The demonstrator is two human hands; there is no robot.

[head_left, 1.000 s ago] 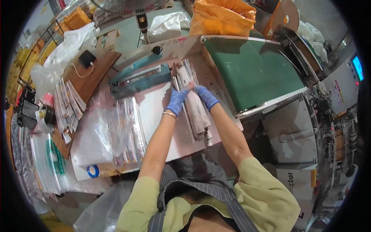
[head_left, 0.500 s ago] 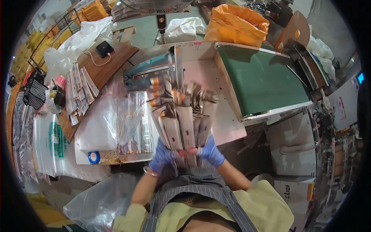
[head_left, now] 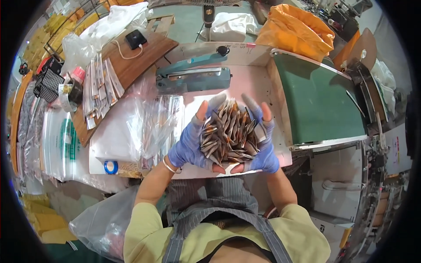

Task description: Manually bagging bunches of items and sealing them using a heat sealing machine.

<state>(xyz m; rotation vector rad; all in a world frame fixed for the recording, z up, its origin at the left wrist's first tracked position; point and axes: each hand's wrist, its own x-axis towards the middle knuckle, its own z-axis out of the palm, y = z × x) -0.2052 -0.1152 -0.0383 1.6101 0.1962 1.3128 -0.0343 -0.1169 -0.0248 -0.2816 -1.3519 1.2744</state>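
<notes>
Bundle of slim packets (head_left: 230, 133), brown and silvery ends with bits of orange, held end-up toward the head camera at the near part of the surface (head_left: 254, 81); whether its underside touches the surface, cannot tell. Left hand (head_left: 190, 142) against one side, right hand (head_left: 266, 147) against the other, both in blue gloves; fingers (head_left: 202, 110) of both curled around the bundle and gripping it between them, some bare tips showing past the glove fabric. Pale bangle (head_left: 169, 165) on the left wrist. Just beyond the bundle, toward the left: teal bar sealer (head_left: 193, 82), its long arm raised at a slant, black knob at the arm's end. Left of the left hand: clear plastic bags (head_left: 142, 116) in a crumpled heap, more packets in a row partly beneath them. Blue tape roll (head_left: 111, 167) at the surface's near left edge. Farther left, brown board (head_left: 147, 55) set aslant, bearing a spread of loose packets (head_left: 101, 90) and a black device (head_left: 136, 39) with a white cable. Right of the surface: broad green belt (head_left: 322, 98) in a pale frame. Beyond the far wall of the surface: orange sack (head_left: 296, 33), white sack (head_left: 230, 25), and a fan stand (head_left: 208, 16) between the white sack and the board.
</notes>
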